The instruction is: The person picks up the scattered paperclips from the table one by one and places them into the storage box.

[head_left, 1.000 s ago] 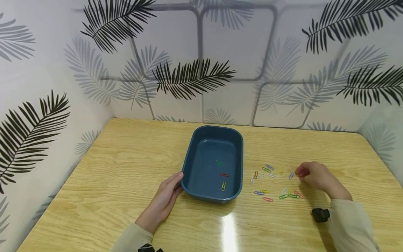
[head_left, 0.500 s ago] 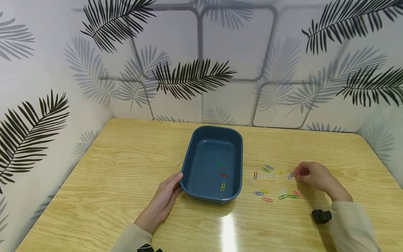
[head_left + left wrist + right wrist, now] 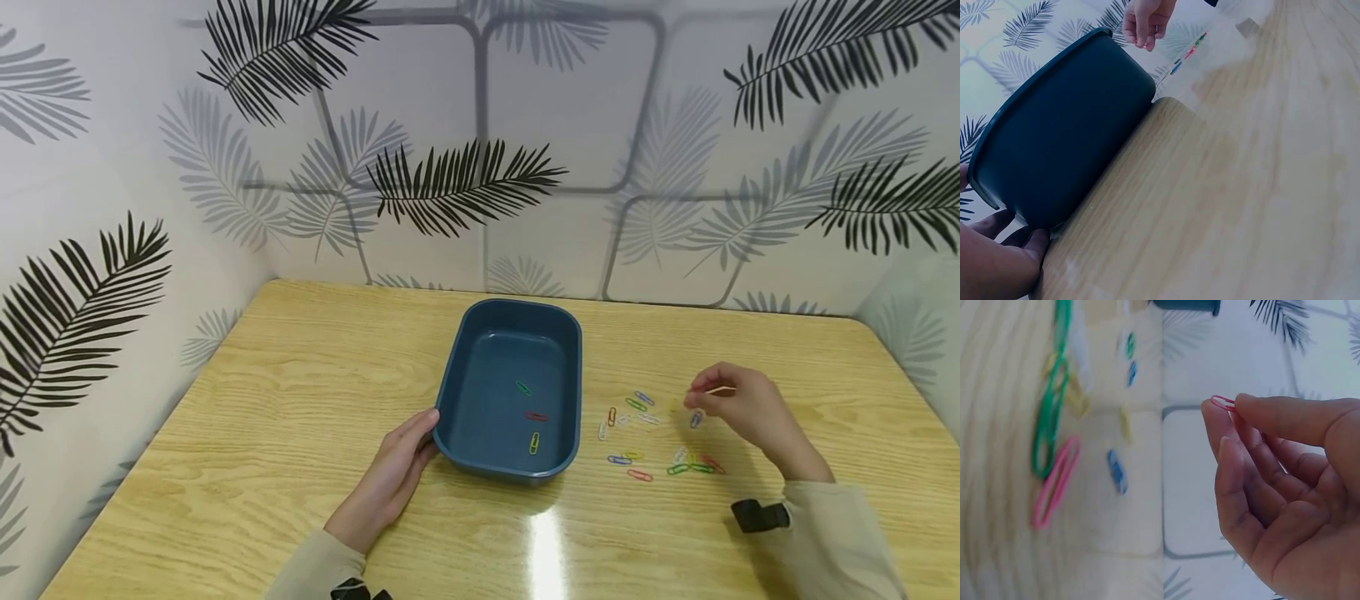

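Right grip (image 3: 748,415) pinching paperclip (image 3: 1224,403), left grip (image 3: 392,473) holding bin (image 3: 498,362)

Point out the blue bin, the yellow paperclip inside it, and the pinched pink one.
Blue bin (image 3: 491,375), head view, bare inner floor.
Yellow paperclip (image 3: 534,443), head view, middle.
Pinched pink paperclip (image 3: 1223,403), right wrist view, exposed loop.

Pale wood-grain table (image 3: 337,358) in front of me | white glare (image 3: 547,550) on its near part | whitish wall (image 3: 558,108) behind, printed with black and grey leaves (image 3: 468,191) and rounded grey outlines (image 3: 481,92)
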Demonstrator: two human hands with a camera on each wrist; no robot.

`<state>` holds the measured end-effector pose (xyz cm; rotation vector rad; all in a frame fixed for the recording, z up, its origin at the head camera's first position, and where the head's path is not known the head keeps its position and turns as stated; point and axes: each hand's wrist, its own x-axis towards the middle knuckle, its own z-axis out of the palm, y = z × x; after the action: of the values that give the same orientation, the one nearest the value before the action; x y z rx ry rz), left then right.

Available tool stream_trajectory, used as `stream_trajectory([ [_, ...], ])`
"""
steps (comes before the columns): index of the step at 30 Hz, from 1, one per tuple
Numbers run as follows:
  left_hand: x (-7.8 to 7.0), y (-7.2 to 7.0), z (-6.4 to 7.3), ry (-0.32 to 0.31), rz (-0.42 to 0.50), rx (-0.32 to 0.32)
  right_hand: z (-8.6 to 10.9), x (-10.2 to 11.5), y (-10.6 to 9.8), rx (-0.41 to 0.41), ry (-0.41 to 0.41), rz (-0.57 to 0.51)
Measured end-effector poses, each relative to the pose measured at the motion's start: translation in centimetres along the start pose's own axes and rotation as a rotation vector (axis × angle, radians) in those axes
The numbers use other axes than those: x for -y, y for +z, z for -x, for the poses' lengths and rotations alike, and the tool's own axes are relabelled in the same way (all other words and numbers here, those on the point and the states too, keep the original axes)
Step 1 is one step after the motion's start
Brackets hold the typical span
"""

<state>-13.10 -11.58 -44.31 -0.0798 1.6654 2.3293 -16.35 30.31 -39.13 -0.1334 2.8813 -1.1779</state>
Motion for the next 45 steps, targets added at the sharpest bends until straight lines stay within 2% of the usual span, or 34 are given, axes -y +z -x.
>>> stream_trajectory([
  [11,0.0,-0.2,0.0,0.001,-0.002,-0.011,0.7,3.6,0.7,-0.027,-0.008,-0.135],
  [16,0.1,-0.2,-0.1,0.004,0.003,-0.019,1.4,4.9,1.1,-0.036,-0.023,-0.153],
  [23,0.1,-0.1,-0.1,0.001,-0.003,-0.018,1.9,6.3,1.8,-0.013,-0.015,-0.224],
  [28,0.1,0.0,-0.1,-0.002,0.005,-0.01,2.1,7.1,2.4,0.011,0.0,-0.329],
  [35,0.0,0.0,-0.1,0.0,0.016,-0.006,2.3,7.9,3.4,0.02,-0.014,-0.351],
  [41,0.1,0.0,-0.2,-0.004,0.013,-0.01,2.6,8.3,4.4,0.029,-0.017,-0.46],
  [45,0.1,0.0,-0.2,-0.004,0.01,-0.01,2.7,8.6,5.1,0.043,-0.022,-0.49],
])
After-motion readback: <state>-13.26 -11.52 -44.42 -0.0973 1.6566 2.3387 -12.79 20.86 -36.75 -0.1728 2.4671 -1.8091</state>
